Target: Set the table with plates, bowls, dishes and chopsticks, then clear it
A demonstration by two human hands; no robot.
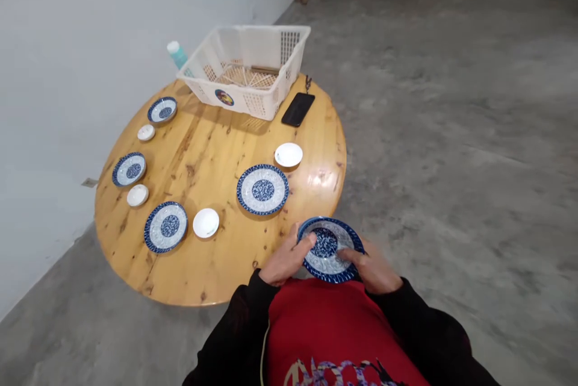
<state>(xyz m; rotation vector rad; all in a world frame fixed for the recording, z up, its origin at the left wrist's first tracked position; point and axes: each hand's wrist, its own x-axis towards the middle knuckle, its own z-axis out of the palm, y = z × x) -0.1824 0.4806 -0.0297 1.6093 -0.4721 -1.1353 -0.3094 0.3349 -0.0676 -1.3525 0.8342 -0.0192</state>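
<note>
A blue-and-white patterned plate (329, 261) is held in front of my body, just off the table's near right edge. My left hand (289, 258) grips its left rim, the thumb lying over the top. On the opposite rim my right hand (372, 264) is closed, its thumb reaching in toward the dark centre. A doubled rim shows at the upper left; whether a second plate lies underneath I cannot tell. Nearest to my hands on the table is a similar plate (262, 189), with a small white bowl (288, 155) beyond it.
Around the left of the round wooden table (217, 151) are more patterned plates (165, 227) and small white bowls (206, 223). At the far side stand a white plastic basket (244, 100) and a blue bottle (177, 55). A black phone (298, 109) lies beside the basket. A wall (67, 43) borders the left.
</note>
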